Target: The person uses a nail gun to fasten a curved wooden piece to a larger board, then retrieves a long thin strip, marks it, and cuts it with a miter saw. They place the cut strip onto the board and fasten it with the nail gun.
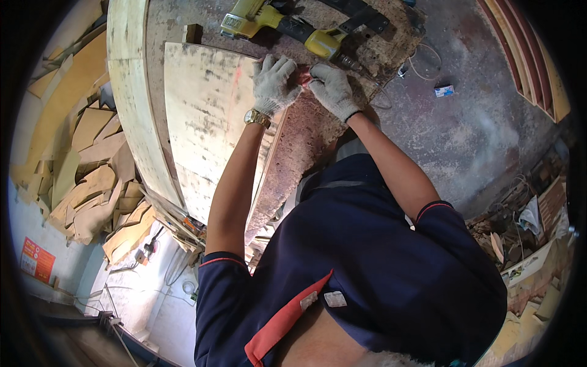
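Observation:
Both my hands wear pale knitted work gloves and meet over the near-right part of the workbench. My left hand (273, 85), with a gold watch at its wrist, is curled above the upper right corner of a curved plywood panel (208, 116). My right hand (333, 92) is closed just to the right, off the panel. Between their fingertips is a small red thing (302, 77), mostly covered; its kind cannot be made out. Beyond the hands a yellow and black nail gun (299, 30) lies on the rough, stained bench top (306, 131).
A second long curved panel (128, 79) lies to the left. Plywood offcuts (98, 165) are heaped farther left. A small blue and white box (444, 91) and a thin hose (428, 76) are at right. Curved boards (532, 55) stand at the far right.

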{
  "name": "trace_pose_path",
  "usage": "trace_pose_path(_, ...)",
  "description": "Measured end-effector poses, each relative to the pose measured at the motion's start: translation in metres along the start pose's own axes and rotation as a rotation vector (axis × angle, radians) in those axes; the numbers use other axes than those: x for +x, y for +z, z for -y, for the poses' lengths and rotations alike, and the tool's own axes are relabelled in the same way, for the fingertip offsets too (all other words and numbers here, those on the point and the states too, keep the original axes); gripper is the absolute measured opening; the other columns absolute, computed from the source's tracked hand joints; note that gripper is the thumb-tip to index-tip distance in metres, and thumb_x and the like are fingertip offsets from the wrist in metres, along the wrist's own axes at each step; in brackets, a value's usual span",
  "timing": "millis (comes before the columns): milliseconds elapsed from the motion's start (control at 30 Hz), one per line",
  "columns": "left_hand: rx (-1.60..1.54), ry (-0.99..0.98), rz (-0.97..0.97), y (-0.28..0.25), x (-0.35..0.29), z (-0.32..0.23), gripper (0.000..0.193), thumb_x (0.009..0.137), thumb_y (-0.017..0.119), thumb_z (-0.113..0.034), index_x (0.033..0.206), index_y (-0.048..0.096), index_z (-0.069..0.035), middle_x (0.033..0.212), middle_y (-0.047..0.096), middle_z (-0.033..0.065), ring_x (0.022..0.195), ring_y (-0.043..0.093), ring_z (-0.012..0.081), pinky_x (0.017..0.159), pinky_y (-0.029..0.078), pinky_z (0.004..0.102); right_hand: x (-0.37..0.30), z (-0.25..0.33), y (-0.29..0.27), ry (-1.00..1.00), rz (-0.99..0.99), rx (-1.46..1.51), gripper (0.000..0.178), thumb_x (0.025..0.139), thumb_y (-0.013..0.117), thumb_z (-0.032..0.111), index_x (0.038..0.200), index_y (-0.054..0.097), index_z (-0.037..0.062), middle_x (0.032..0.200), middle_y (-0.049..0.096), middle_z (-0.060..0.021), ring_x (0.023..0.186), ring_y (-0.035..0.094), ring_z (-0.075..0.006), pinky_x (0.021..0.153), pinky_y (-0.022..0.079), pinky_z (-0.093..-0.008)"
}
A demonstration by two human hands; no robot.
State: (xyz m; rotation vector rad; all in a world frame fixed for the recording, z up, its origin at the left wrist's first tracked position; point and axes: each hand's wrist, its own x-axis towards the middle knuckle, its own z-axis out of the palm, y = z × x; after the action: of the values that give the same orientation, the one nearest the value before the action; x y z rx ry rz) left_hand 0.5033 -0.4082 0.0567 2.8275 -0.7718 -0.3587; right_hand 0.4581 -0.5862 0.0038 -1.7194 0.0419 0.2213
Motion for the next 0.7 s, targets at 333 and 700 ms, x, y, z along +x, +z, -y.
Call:
trace_pose_path(333,-0.024,-0.211,-0.357,0.016,-0.042,-0.019,0.090,0.077,0.078,-0.048,0.148,0.043,-0.005,0.151,0.044,0.0188,0.141,0.037,0.0405,0.117,0.024,0.0575,-0.001,-0.006,0.008,0.104,-0.079,0.255,0.019,0.087,0.059,0.008,0.100,0.069,0.0005,0.089,0.066,-0.0175,0.085,0.067,-0.0308,0.075,0.052,-0.0385)
trace_pose_path(700,0.089,-0.336,-0.279,0.037,-0.088,-0.024,0.080,0.080,0.076,-0.033,0.146,0.045,0.001,0.156,0.038,0.0255,0.146,0.033,0.0459,0.120,0.024,0.0596,0.000,-0.005,0.000,-0.100,0.122,0.019,0.033,0.087,0.056,-0.002,0.117,0.069,-0.0003,0.114,0.069,-0.0117,0.101,0.067,-0.0218,0.083,0.056,-0.0330)
